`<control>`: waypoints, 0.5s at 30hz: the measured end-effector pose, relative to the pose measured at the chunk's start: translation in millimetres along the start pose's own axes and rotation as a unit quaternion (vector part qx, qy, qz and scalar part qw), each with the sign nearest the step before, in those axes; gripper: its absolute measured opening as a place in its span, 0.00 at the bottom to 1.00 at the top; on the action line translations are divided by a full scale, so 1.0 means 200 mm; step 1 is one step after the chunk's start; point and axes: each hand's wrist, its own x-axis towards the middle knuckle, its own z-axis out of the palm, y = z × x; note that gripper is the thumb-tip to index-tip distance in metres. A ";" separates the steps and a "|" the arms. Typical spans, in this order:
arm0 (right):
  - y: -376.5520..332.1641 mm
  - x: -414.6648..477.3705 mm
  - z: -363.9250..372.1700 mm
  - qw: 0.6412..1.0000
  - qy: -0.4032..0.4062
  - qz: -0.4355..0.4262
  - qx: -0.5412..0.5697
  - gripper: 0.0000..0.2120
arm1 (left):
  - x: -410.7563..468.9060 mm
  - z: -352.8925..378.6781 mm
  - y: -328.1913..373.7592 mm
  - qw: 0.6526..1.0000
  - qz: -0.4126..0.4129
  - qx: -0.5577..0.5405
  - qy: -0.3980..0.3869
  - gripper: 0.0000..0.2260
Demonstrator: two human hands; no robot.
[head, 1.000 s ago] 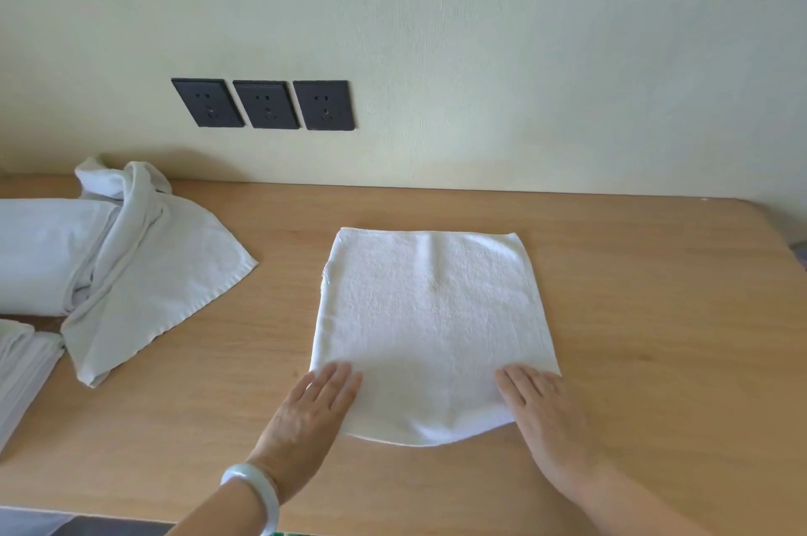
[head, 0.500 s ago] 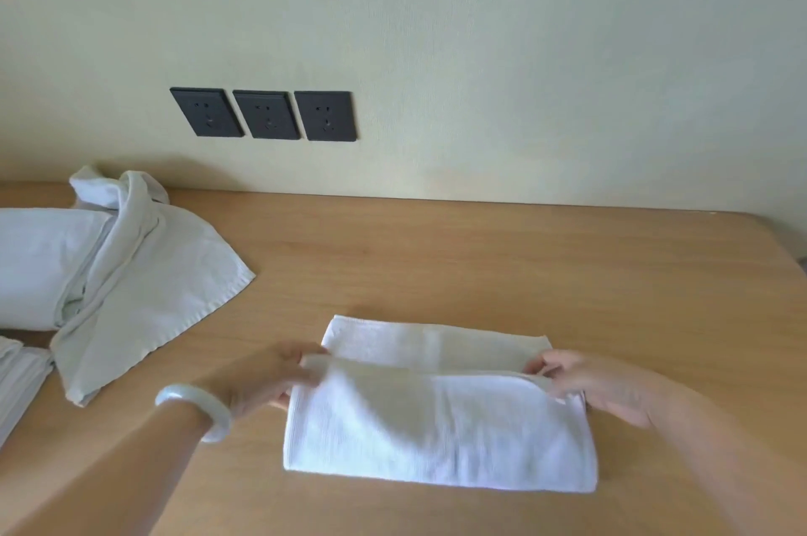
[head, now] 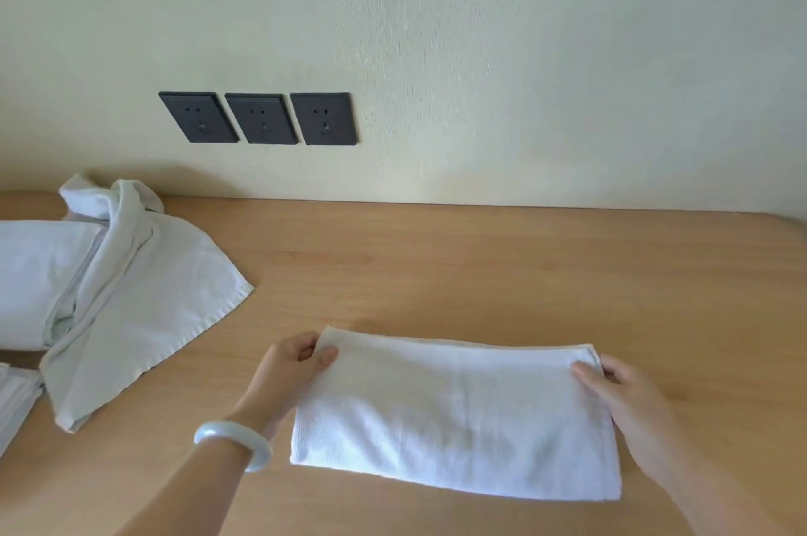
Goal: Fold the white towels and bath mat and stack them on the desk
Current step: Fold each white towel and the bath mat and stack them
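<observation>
1. pinched the far left corner of the folded white towel (head: 454,417) with the left grip (head: 292,369), thumb on top of the cloth and fingers curled under the edge
2. grasped the far right corner of the same towel with the right grip (head: 629,400), thumb laid on the cloth and fingers wrapped behind the edge
3. found the towel doubled over and lying flat near the front of the tabletop (head: 480,273), long side running left to right, between the two grips
4. wore a pale bangle (head: 236,441) on the left wrist
5. noted a crumpled towel (head: 144,295) well apart to the left, draped partly over a plump white bundle (head: 30,278) at the left edge of the view
6. glimpsed another folded white piece (head: 13,400) at the lower left, cut off by the frame, just beside the crumpled towel's near corner
7. faced a pale wall (head: 524,55) with three dark sockets (head: 257,118) in a row above the tabletop
</observation>
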 end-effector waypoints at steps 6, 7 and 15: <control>0.10 0.21 0.17 0.989 0.101 -0.003 -0.112 0.07 | 0.17 0.13 -0.04 0.979 -0.031 0.166 0.116 0.11; 0.09 0.20 0.19 0.982 0.119 0.007 -0.145 0.12 | 0.17 0.14 -0.03 0.979 -0.028 0.156 0.126 0.13; 0.13 0.22 0.25 0.947 0.213 -0.054 -0.233 0.16 | 0.19 0.19 -0.06 0.972 -0.008 0.121 0.200 0.16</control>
